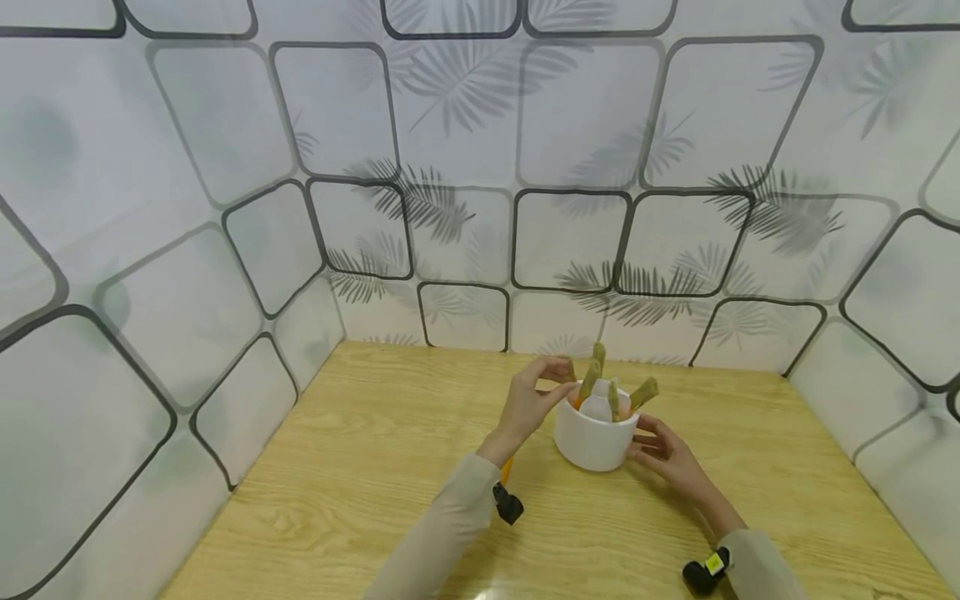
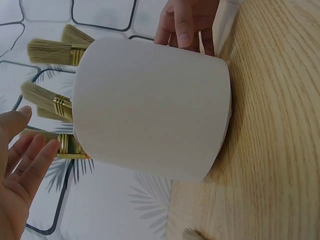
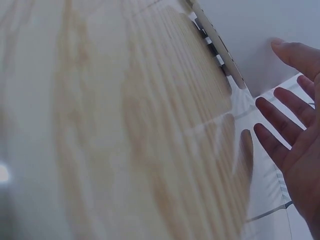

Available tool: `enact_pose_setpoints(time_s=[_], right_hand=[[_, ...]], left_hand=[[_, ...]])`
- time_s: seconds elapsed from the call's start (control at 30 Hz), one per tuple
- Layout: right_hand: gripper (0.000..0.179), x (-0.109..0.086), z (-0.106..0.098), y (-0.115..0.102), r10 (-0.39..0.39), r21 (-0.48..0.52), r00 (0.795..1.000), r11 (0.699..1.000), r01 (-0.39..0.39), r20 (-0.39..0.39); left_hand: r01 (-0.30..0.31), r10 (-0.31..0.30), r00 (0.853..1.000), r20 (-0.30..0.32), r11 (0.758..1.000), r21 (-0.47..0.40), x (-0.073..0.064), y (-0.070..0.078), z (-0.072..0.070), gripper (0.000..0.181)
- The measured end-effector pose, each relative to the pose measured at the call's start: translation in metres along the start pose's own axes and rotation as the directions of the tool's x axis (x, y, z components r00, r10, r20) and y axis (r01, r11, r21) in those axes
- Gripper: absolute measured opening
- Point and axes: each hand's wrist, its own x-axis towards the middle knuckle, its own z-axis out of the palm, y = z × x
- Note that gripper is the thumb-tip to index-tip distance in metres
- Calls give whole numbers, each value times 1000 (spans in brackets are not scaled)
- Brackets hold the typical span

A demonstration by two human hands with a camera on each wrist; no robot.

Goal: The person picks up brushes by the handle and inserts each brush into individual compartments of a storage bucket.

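A white round container (image 1: 592, 448) stands upright on the table, holding several paintbrushes (image 2: 49, 51) with their pale bristles up. In the left wrist view the brushes show gold metal bands above the rim. My left hand (image 1: 527, 407) is at the container's left rim, thumb and fingers apart beside a brush (image 2: 69, 145); whether it touches that brush is unclear. On the other side, my right hand (image 1: 671, 461) rests its thumb against the container's wall, its other fingers loosely spread. The right wrist view shows this hand (image 3: 297, 130) with nothing gripped.
Under my left wrist lies an orange handle (image 1: 507, 472), partly hidden by the sleeve. Bristles (image 2: 192, 234) of a brush on the table show at the bottom of the left wrist view. Patterned sheeting (image 1: 465, 242) stands behind the wooden table (image 1: 360, 467) and along both sides.
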Motion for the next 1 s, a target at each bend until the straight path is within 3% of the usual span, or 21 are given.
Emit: enact_pose_setpoints(time_s=[0.23, 0.5, 0.8, 1.0], right_hand=[[62, 1, 2, -7, 84, -2, 996, 996, -84, 3], [63, 2, 2, -7, 71, -27, 997, 997, -71, -2], [58, 1, 4, -3, 43, -9, 999, 999, -43, -18], [53, 0, 3, -1, -3, 1, 1000, 1000, 3, -27]], left_hand=[[56, -56, 998, 1, 998, 34, -6, -21, -1, 31], [123, -123, 992, 2, 992, 34, -12, -22, -9, 31], [97, -94, 994, -51, 994, 50, -15, -26, -15, 28], [123, -122, 992, -22, 990, 67, -17, -33, -21, 27]])
